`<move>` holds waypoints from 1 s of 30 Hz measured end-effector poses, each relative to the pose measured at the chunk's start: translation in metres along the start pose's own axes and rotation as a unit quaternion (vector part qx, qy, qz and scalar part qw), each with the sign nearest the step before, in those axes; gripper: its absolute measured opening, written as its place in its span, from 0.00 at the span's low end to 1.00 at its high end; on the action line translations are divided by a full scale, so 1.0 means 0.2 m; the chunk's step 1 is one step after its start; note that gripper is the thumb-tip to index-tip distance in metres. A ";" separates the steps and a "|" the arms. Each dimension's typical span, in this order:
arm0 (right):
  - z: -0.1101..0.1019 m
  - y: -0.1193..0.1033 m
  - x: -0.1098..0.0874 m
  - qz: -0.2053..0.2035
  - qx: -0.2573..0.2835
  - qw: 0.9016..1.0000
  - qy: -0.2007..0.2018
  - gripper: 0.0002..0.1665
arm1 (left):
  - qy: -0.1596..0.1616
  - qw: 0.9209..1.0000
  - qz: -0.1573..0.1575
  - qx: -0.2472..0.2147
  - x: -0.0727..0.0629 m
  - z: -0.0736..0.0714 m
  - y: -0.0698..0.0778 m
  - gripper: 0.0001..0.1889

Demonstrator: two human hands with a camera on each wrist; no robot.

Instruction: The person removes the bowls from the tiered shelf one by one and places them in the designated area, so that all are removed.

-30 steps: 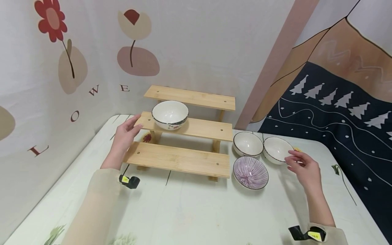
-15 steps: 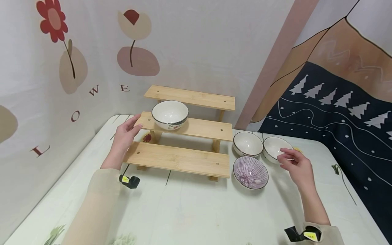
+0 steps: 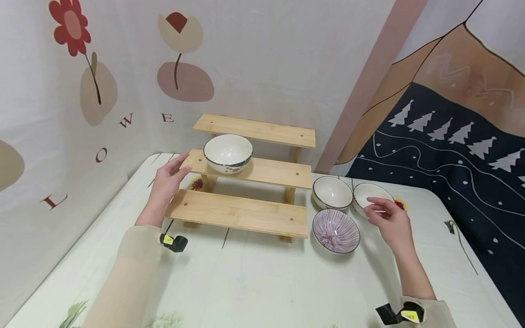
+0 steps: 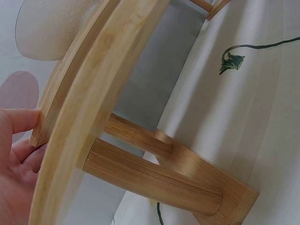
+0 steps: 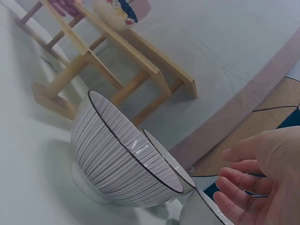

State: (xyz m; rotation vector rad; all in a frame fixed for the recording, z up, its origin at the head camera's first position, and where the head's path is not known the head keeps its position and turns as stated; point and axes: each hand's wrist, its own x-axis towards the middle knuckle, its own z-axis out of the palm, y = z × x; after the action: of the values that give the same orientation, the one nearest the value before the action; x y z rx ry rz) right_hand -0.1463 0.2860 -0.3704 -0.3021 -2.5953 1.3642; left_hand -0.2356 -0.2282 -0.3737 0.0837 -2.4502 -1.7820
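Note:
My left hand grips the left end of the middle tier of a three-tier wooden shelf rack, thumb and fingers on either side of the board. A white bowl with a flower pattern outside stands on that tier, left of its middle. Over at the right, my right hand hovers above the front of a white bowl, fingers loosely bent and holding nothing. Beside it stand another white bowl and a purple-striped bowl, whose ribbed outer side shows in the right wrist view.
The rack and the three bowls to its right stand on a pale table cloth. Behind hangs a light printed fabric wall, and a dark panel with trees borders the right side.
My right hand has drifted left and slightly up, from the right bowl's outer edge to over its front. The left hand, rack and bowls have stayed in place.

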 end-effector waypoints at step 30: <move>0.12 -0.11 -0.03 -0.049 -0.022 0.999 0.000 0.21 | -0.008 1.000 -0.006 -0.011 0.01 -0.01 0.00 0.30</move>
State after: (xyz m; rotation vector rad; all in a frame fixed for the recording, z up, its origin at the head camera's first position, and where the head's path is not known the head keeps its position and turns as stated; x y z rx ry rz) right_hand -0.1489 0.2527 -0.3652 -0.1792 -2.6060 1.2776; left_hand -0.2367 -0.2292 -0.3724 0.0835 -2.4456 -1.8195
